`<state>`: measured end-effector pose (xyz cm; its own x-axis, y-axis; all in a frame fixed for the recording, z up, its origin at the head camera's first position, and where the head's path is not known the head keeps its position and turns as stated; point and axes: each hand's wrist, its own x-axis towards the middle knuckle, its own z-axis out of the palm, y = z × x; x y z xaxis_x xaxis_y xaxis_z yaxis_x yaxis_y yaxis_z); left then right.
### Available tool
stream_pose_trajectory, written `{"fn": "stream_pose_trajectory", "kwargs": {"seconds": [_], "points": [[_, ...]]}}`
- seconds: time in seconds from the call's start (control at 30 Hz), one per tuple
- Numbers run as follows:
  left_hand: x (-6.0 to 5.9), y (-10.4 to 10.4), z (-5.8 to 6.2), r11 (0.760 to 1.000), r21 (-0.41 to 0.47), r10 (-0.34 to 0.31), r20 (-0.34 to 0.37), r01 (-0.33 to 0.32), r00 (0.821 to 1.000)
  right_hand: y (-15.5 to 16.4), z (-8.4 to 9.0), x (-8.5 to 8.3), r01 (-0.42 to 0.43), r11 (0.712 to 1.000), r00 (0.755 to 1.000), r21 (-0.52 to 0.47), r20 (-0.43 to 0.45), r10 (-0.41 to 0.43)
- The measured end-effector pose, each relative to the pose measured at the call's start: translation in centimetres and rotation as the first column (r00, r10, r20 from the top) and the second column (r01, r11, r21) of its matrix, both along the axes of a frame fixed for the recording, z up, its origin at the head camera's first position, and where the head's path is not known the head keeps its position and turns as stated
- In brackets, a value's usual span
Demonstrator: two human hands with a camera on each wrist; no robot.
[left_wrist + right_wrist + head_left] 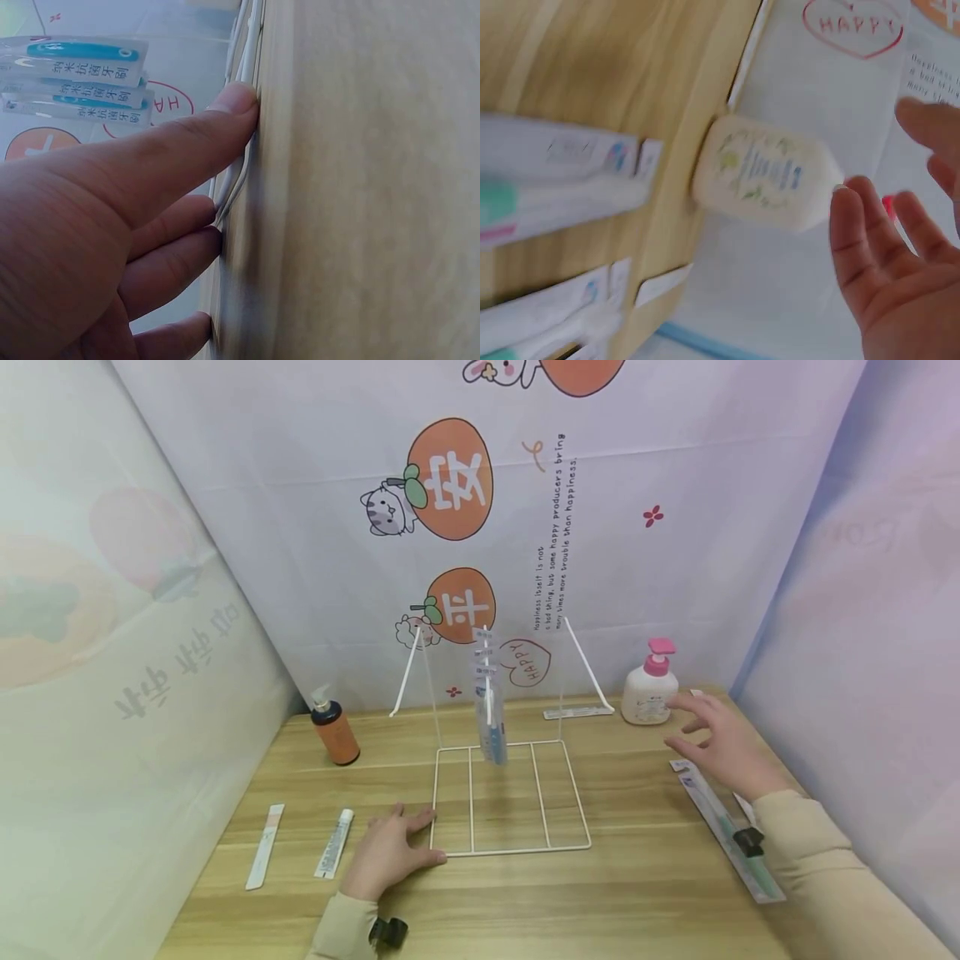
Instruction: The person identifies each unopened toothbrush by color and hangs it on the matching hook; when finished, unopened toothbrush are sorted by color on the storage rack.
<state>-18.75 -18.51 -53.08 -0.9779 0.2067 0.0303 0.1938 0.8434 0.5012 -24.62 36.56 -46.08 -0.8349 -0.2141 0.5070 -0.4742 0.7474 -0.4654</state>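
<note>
Left hand spread against the rack, right hand wide and empty, toothbrushes hang while packets at four o'clock seemingly remain.

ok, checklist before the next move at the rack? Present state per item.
1. Left hand on rack: ok, touching its near left corner.
2. Right hand free: ok, holds nothing.
3. Right hand clear of pump bottle: cannot tell, they overlap in view.
4. Hanging toothbrush packs on middle hook: ok.
5. Left hook and right hook bare: ok.
6. Loose toothbrush pack picked up: not ok, lies on the table at right.
</note>
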Motion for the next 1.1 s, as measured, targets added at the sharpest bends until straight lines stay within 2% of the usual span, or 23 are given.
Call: {"fn": "stream_pose_trajectory", "kwargs": {"seconds": [0.07,0.2,0.37,0.47,0.57,0.8,1.1], "points": [[0.0,0.0,0.0,1.0,0.002,-0.001,0.003,0.001,1.0,1.4,-0.4,0.3,0.012,1.0,0.996,0.023,0.086,-0.014],[0.0,0.0,0.2,1.0,0.008,-0.009,0.007,0.009,1.0,3.9,-1.9,0.3,0.02,0.999,0.973,0.038,0.228,-0.028],[0.0,0.1,0.1,1.0,0.006,-0.01,0.005,0.01,1.0,6.1,-3.8,0.1,-0.042,0.999,0.929,0.014,0.368,0.034],[0.0,0.2,0.0,1.0,0.006,-0.01,0.009,0.009,1.0,6.8,-4.7,0.0,-0.065,0.997,0.905,0.038,0.423,0.043],[0.1,0.2,0.1,1.0,0.007,-0.007,0.01,0.007,1.0,7.0,-5.3,0.0,-0.074,0.994,0.898,0.085,0.439,0.029],[0.1,0.1,0.3,1.0,0.008,0.0,0.006,0.0,1.0,6.5,-5.3,-0.1,-0.112,0.982,0.906,0.151,0.421,0.039],[0.2,0.2,0.3,1.0,0.009,0.0,0.001,0.0,1.0,6.7,-6.1,-0.1,-0.092,0.982,0.899,0.163,0.439,0.011]]}}
